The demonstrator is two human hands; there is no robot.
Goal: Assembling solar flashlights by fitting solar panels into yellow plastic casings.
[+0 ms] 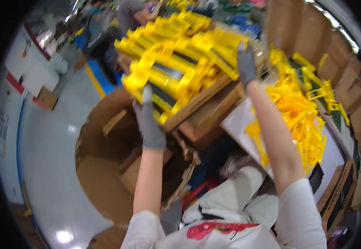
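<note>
A heap of yellow plastic parts with dark flat panels (182,66) lies in rows on a shallow cardboard tray (197,101), tilted and slightly blurred. Both my hands wear grey gloves. My left hand (149,124) is closed on the tray's near left side, its thumb laid over the yellow parts and its other fingers mostly hidden. At the right end my right hand (247,64) grips the load, with fingertips against the outermost parts. The tray is above and beside a large open cardboard bin (101,166).
To the right, a loose yellow pile (298,120) covers part of a white work surface (251,135). More yellow pieces hang by cardboard boxes (327,45) at the far right. Another person (133,14) is beyond the tray. A small box (47,98) stands on the grey floor (60,145).
</note>
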